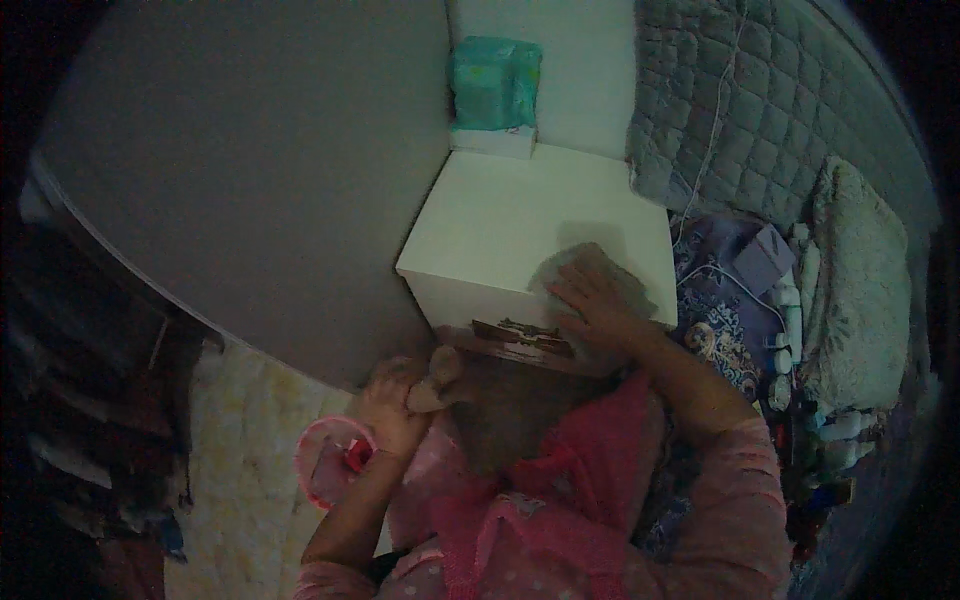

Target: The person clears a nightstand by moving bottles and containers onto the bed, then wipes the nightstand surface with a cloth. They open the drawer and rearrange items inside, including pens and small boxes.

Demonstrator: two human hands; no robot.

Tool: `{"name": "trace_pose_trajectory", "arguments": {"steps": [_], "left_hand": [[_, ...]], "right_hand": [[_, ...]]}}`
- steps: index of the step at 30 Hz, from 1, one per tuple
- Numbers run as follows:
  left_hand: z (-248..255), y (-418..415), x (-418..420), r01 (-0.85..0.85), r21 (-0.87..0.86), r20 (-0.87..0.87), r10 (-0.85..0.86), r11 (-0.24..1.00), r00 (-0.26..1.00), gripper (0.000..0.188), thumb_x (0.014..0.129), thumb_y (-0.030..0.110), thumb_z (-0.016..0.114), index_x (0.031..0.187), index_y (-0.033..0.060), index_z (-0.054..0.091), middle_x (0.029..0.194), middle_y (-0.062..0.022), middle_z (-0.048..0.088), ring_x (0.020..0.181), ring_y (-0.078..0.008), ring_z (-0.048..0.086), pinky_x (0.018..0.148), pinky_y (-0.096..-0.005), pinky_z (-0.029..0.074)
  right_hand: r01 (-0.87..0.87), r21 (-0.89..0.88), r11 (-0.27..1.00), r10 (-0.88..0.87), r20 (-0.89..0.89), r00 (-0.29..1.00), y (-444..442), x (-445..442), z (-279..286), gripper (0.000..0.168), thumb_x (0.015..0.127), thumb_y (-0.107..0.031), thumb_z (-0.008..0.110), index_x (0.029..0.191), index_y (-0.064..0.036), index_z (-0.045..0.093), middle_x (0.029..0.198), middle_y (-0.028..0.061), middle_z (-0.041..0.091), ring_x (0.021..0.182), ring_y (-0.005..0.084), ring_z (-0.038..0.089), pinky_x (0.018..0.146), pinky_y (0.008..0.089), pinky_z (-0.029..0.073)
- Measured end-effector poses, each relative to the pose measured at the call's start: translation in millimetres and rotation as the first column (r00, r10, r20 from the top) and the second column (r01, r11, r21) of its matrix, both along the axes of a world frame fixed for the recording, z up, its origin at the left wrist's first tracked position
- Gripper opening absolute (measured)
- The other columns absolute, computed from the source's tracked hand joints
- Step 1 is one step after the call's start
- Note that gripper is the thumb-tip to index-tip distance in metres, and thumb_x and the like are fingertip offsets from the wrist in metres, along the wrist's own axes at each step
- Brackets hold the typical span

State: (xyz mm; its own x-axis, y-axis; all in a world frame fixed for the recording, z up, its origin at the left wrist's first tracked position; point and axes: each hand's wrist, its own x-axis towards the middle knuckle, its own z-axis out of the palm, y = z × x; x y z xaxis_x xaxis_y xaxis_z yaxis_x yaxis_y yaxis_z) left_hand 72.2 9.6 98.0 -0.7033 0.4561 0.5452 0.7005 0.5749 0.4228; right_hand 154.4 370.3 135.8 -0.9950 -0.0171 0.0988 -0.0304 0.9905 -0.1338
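Observation:
A white bedside cabinet with an ornate metal handle on its front stands before me. My right hand lies over the cabinet's front top edge, fingers spread, on what looks like a grey cloth. Lower left of the cabinet, my left hand is at a small beige object with a rounded end; dim light and blur hide its kind and whether the fingers close on it. A pink round bin or basket with something red inside is beside my left wrist.
A green wrapped pack rests on a white box at the cabinet's back. To the right are a quilted grey cover, a pale pillow, cables and several small containers. A large grey panel borders the left side.

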Motion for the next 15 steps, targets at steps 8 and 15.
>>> {"name": "trace_pose_trajectory", "arguments": {"steps": [8,15], "left_hand": [[1.4,16.6,-1.7,-0.028,-0.080,-0.036,0.025,0.996,0.999,0.032,0.063,0.017,0.069,0.094,0.0117,0.065,0.098,-0.0075,0.062,0.098,-0.0301,0.054,0.084,-0.0409,0.037],[4.3,21.0,-5.7,0.073,-0.174,-0.014,-0.077,0.982,0.997,0.033,0.061,0.018,0.069,0.093,0.0123,0.066,0.101,-0.0055,0.061,0.098,-0.0307,0.054,0.083,-0.0409,0.036]], "right_hand": [[0.160,0.139,0.977,-0.170,0.068,0.983,51.7,51.0,13.1,0.061,0.090,-0.050,0.047,0.143,-0.025,0.031,0.153,0.0079,0.019,0.137,0.0377,0.020,0.106,0.0620,0.019],[0.338,0.087,0.937,-0.324,-0.141,0.936,97.2,-78.2,-6.8,0.059,0.089,-0.051,0.045,0.139,-0.022,0.037,0.147,0.0098,0.029,0.135,0.0382,0.024,0.104,0.0634,0.020]]}}
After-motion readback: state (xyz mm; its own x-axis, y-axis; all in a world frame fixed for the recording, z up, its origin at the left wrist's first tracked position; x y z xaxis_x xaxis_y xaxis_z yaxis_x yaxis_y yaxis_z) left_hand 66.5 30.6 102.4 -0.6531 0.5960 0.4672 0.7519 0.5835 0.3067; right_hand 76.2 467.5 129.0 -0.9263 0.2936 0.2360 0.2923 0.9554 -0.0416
